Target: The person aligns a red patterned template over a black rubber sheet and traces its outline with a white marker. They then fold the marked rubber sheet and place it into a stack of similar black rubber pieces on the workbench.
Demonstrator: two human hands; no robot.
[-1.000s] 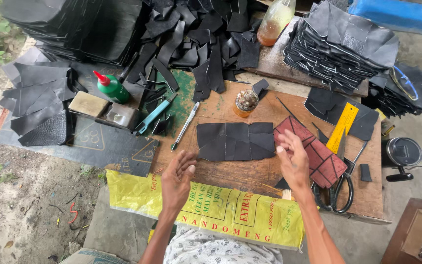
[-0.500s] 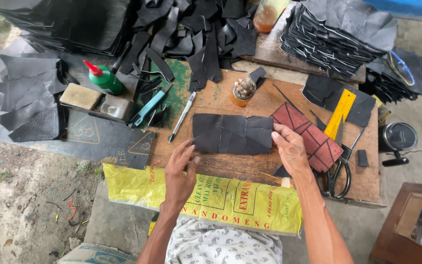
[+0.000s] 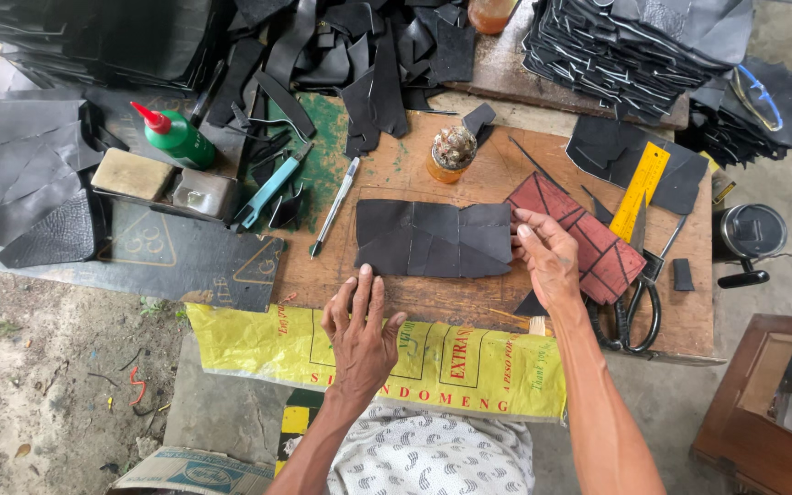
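Note:
A flat black leather piece (image 3: 433,238), made of several joined panels, lies in the middle of the wooden worktable (image 3: 414,174). My left hand (image 3: 359,325) rests flat, fingers together, with its fingertips at the piece's lower left corner. My right hand (image 3: 547,257) has its fingers spread at the piece's right edge, partly over a dark red patterned template (image 3: 575,234). Neither hand grips anything.
Scissors (image 3: 630,307), a yellow ruler (image 3: 639,179) and a small orange jar (image 3: 451,151) lie on the table. A pen (image 3: 335,206), a blue cutter (image 3: 272,188), a green glue bottle (image 3: 176,136) and stacks of black leather (image 3: 625,46) surround it. A yellow sack (image 3: 414,357) hangs over the front edge.
The view has shifted a little. My left hand moved up toward the leather piece's lower left corner; my right hand stays at its right edge.

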